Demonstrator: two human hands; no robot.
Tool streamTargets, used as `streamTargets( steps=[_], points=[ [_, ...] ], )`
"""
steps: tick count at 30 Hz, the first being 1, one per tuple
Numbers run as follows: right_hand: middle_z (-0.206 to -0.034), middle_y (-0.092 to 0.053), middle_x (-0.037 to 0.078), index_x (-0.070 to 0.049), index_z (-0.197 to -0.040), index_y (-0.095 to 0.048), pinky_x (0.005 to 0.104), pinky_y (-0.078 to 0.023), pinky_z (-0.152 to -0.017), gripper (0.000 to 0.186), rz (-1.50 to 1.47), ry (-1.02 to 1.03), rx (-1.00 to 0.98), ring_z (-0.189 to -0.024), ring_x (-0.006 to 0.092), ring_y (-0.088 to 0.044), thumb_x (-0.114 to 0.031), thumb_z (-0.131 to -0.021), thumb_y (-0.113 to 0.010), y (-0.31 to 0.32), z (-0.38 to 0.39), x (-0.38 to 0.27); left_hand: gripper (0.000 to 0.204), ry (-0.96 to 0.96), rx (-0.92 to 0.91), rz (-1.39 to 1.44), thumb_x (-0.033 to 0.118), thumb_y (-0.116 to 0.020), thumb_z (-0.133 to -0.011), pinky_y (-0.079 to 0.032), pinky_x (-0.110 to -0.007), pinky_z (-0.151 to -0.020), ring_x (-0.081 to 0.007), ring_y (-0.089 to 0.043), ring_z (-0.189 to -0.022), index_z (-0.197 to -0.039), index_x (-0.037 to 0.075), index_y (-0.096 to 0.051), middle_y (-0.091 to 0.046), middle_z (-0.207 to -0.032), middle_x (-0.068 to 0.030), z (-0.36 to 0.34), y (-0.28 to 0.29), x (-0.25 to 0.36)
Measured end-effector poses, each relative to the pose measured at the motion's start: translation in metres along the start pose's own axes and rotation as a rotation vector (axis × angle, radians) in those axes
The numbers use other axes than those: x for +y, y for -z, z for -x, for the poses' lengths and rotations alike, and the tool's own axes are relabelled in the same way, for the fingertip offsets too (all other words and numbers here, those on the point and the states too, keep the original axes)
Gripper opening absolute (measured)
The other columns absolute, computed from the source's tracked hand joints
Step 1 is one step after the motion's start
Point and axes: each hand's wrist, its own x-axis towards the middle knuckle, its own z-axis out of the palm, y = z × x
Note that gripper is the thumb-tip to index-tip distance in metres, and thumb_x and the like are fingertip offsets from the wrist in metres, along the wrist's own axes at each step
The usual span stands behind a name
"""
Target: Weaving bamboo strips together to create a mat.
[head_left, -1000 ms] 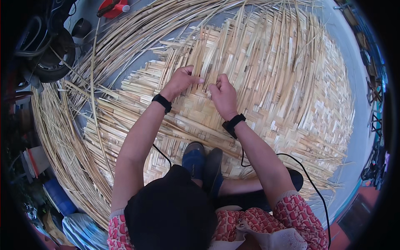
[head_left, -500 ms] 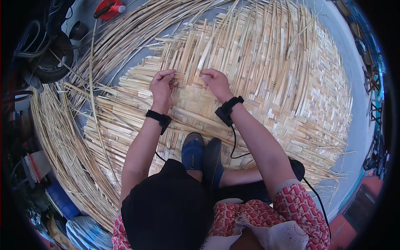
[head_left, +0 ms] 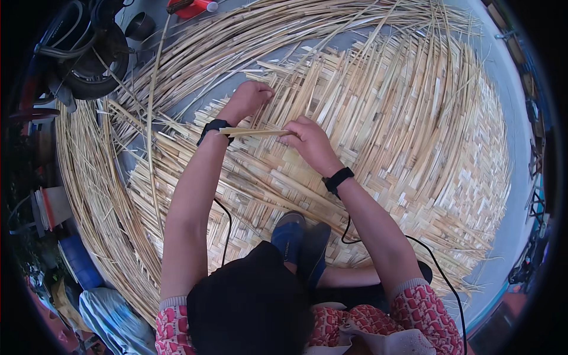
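Note:
A large woven bamboo mat [head_left: 408,171] spreads over the floor, with loose strips lying across and sticking out of its weave. My right hand [head_left: 312,145] is closed on a pale bamboo strip [head_left: 254,132] above the mat. The strip's free end points left and passes over my left wrist. Farther out, at the mat's upper left part, my left hand [head_left: 249,99] is closed, its fingertips down among the upright strips; what it pinches is hidden. Both wrists wear black bands.
Long loose bamboo strips [head_left: 195,56] lie in bundles beyond the mat and along its left [head_left: 97,189]. A wheeled vehicle's tyre [head_left: 94,74] stands at the upper left, near a dark cup [head_left: 140,26] and a red object [head_left: 192,8]. My blue shoes [head_left: 289,239] rest on the mat.
My hands have moved apart: the left went up and outward, the right slightly down and right. A bamboo strip now shows lifted in my right hand. The view has shifted a little.

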Motion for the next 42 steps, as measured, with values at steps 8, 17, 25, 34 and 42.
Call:
streamTargets(
  steps=[8, 17, 25, 34, 42],
  points=[
    [-0.085, -0.053, 0.011, -0.005, -0.098, -0.068, 0.0372, -0.045, -0.073, 0.015, 0.072, 0.048, 0.092, -0.083, 0.0278, -0.055, -0.017, -0.088, -0.07, 0.0, 0.011, -0.001, 0.028, -0.056, 0.121, 0.003, 0.007, -0.055, -0.09, -0.052, -0.03, -0.067, -0.0153, -0.065, -0.073, -0.117, 0.003, -0.063, -0.064, -0.074, -0.0097, -0.011, -0.019, 0.0],
    [-0.086, -0.054, 0.01, -0.006, -0.1, -0.069, 0.0366, -0.045, -0.071, 0.015, 0.027, 0.116, 0.108, -0.079, 0.0279, -0.056, -0.015, -0.088, -0.07, 0.001, 0.011, -0.002, 0.031, -0.271, 0.055, -0.689, 0.01, -0.049, -0.092, -0.053, -0.038, -0.074, -0.0192, -0.066, -0.08, -0.12, 0.004, -0.06, -0.067, -0.08, -0.0124, -0.029, -0.018, -0.003],
    [-0.083, -0.057, 0.011, -0.004, -0.095, -0.066, 0.0389, -0.048, -0.071, 0.018, 0.016, -0.023, 0.153, -0.079, 0.0293, -0.06, -0.02, -0.088, -0.069, 0.005, 0.007, -0.003, 0.031, -0.06, -0.135, -0.087, 0.005, -0.075, -0.08, -0.051, -0.029, -0.072, -0.015, -0.064, -0.085, -0.109, 0.001, -0.066, -0.07, -0.096, -0.0058, -0.015, -0.014, -0.009],
    [-0.08, -0.065, 0.011, -0.005, -0.085, -0.062, 0.041, -0.049, -0.067, 0.017, -0.064, -0.453, 0.387, -0.077, 0.0321, -0.065, -0.022, -0.087, -0.067, -0.021, -0.026, 0.015, 0.034, -0.045, -0.114, 0.554, -0.003, -0.077, -0.076, -0.052, -0.026, -0.084, -0.0114, -0.066, -0.087, -0.11, 0.002, -0.072, -0.073, -0.096, -0.0036, 0.008, -0.03, -0.033],
    [-0.096, -0.059, 0.011, -0.005, -0.096, -0.06, 0.0424, -0.051, -0.074, 0.03, 0.041, -0.261, 0.499, -0.09, 0.0319, -0.063, -0.029, -0.084, -0.074, -0.008, -0.033, 0.034, 0.036, -0.046, -0.067, 0.758, 0.021, -0.066, -0.096, -0.052, -0.024, -0.081, -0.009, -0.063, -0.093, -0.129, 0.008, -0.064, -0.069, -0.103, 0.0, 0.017, -0.023, -0.036]
  ],
)
